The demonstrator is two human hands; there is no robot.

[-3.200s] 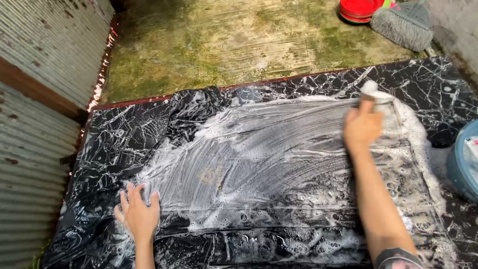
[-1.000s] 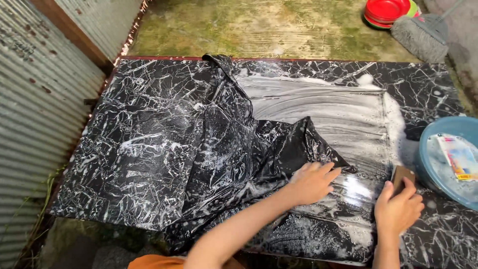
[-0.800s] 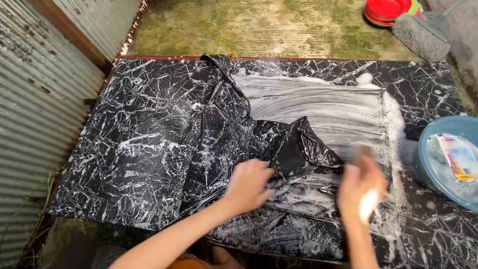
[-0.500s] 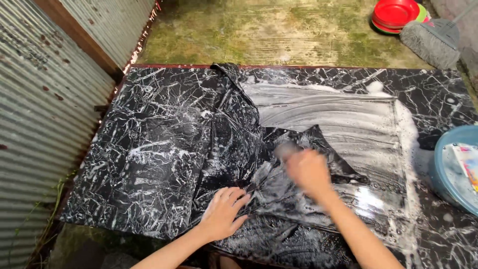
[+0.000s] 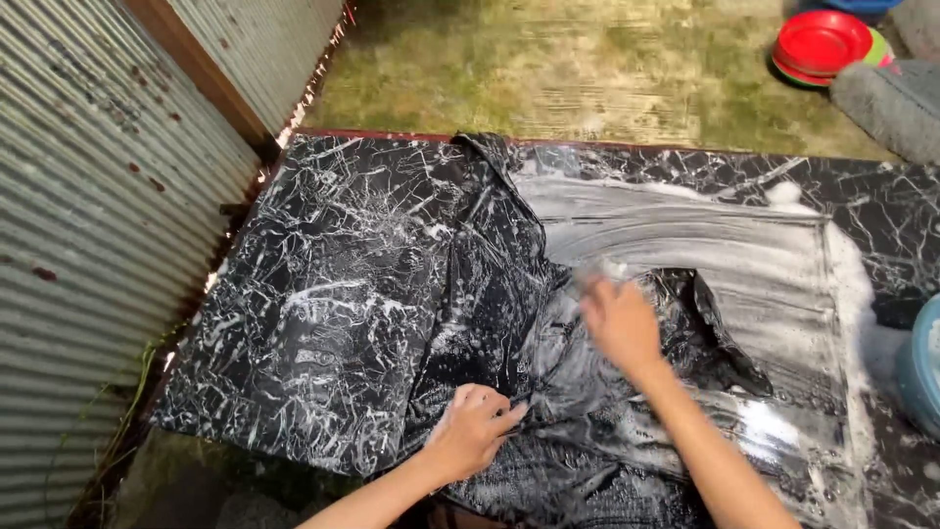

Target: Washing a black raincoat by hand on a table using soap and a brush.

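A wet black garment lies bunched and partly folded over on a black marble-patterned slab. White soap foam streaks the slab to its right. My left hand presses down on the garment's near edge, with its fingers curled into the cloth. My right hand is on the soapy middle of the garment, blurred with motion. It is closed around a small scrubbing brush, and only the brush's pale tip shows past the fingers.
A corrugated metal wall runs along the left of the slab. Beyond the slab lies mossy concrete ground. Red plates and a grey mat lie at the top right. A blue basin's rim shows at the right edge.
The garment, earlier spread flat under foam, is now folded towards the middle. My right hand has swept left across it with the brush. My left hand has shifted to the near edge.
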